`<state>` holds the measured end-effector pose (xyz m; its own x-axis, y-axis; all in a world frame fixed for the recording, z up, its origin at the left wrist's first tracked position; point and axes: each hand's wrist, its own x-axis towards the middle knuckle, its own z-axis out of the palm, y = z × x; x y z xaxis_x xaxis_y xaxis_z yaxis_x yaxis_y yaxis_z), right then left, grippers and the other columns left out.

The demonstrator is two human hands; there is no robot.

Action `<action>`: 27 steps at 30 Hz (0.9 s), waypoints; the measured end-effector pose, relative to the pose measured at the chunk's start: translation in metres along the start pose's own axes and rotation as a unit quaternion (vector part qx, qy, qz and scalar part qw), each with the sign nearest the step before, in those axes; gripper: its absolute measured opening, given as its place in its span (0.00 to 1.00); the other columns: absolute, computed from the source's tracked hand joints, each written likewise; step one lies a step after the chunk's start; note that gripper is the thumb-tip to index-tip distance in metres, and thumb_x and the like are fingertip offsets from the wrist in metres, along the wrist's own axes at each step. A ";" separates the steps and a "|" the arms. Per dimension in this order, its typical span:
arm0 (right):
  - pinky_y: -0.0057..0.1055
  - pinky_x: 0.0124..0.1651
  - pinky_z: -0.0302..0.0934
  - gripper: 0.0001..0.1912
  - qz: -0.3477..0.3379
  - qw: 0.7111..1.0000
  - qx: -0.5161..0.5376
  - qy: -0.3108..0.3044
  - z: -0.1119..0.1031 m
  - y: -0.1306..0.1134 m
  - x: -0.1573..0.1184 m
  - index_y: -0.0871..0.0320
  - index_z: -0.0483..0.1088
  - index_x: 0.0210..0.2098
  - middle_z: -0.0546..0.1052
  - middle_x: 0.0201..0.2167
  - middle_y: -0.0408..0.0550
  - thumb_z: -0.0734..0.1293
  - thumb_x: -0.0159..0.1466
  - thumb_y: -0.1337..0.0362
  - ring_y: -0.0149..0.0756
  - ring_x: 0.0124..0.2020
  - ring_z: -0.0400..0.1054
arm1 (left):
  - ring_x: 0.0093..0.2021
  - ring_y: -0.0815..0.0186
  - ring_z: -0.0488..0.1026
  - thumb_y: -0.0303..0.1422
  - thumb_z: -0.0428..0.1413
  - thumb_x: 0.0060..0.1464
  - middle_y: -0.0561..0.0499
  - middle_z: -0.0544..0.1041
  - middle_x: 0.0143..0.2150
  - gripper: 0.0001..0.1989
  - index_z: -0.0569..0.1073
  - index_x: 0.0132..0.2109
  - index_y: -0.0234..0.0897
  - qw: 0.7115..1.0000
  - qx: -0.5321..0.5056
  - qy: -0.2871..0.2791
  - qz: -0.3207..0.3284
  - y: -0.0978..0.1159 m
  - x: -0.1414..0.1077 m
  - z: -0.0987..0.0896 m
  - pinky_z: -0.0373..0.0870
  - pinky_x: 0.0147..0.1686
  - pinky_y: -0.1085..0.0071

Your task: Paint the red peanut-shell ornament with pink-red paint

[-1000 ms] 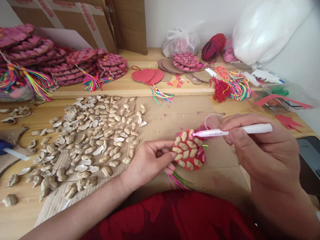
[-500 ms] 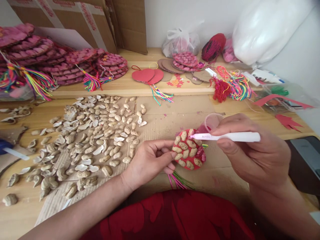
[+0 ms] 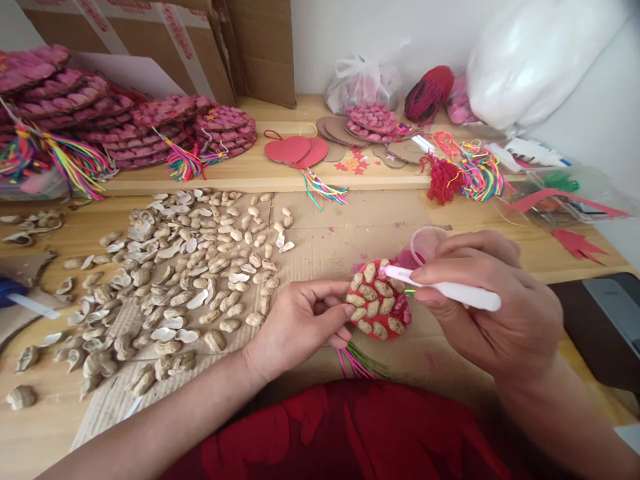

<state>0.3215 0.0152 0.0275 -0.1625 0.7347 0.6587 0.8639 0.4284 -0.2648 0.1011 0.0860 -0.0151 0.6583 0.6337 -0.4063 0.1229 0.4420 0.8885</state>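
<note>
My left hand (image 3: 307,317) pinches the left edge of a round red disc (image 3: 358,288) covered with peanut shells. Most of its shells are plain tan, while several at the right edge are coloured pink. Green and pink strings (image 3: 363,362) hang from the disc's lower side. Between the thumb and fingers of my right hand (image 3: 493,300) is a white acrylic paint marker (image 3: 463,292), its pink tip at a shell near the disc's top. Just behind that hand stands a clear plastic cup (image 3: 425,245) with pink in it, partly hidden.
Loose peanut shells (image 3: 200,260) spread over the cardboard sheet (image 3: 325,233) on the left. Stacks of pink shell discs (image 3: 125,140), red discs (image 3: 287,151), tassels (image 3: 480,177) and bags stand on the raised shelf. A dark phone (image 3: 595,327) lies at the right.
My right hand has shifted slightly left, and the marker now tilts with its back end lower. Its tip stays near the same shell. My left hand and the disc hold almost still.
</note>
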 end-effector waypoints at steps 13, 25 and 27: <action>0.44 0.48 0.64 0.08 0.008 1.000 0.009 0.022 0.000 0.001 0.000 0.50 0.74 0.41 0.79 0.31 0.43 0.72 0.61 0.64 0.45 0.42 0.73 | 0.22 0.73 0.77 0.31 0.63 0.56 0.52 0.81 0.28 0.17 0.80 0.53 0.35 1.000 -0.011 0.005 -0.001 0.000 0.000 0.001 0.77 0.26 0.80; 0.46 0.42 0.62 0.09 0.053 0.990 0.069 0.108 0.001 0.000 0.001 0.49 0.75 0.38 0.78 0.29 0.42 0.71 0.59 0.69 0.45 0.37 0.71 | 0.23 0.71 0.77 0.34 0.65 0.53 0.50 0.81 0.28 0.20 0.80 0.53 0.34 1.000 -0.004 0.014 -0.013 0.000 -0.001 0.002 0.78 0.27 0.78; 0.46 0.43 0.63 0.09 0.050 0.990 0.095 0.089 0.001 0.000 0.002 0.50 0.75 0.38 0.78 0.29 0.42 0.71 0.59 0.70 0.45 0.38 0.71 | 0.23 0.72 0.77 0.34 0.65 0.53 0.50 0.82 0.29 0.19 0.81 0.53 0.34 1.000 -0.003 0.011 -0.008 0.000 -0.001 0.002 0.78 0.27 0.78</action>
<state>0.3206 0.0171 0.0278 0.0206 0.6815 0.7315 0.7628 0.4623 -0.4522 0.1020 0.0845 -0.0140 0.6400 0.6396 -0.4258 0.1300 0.4561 0.8804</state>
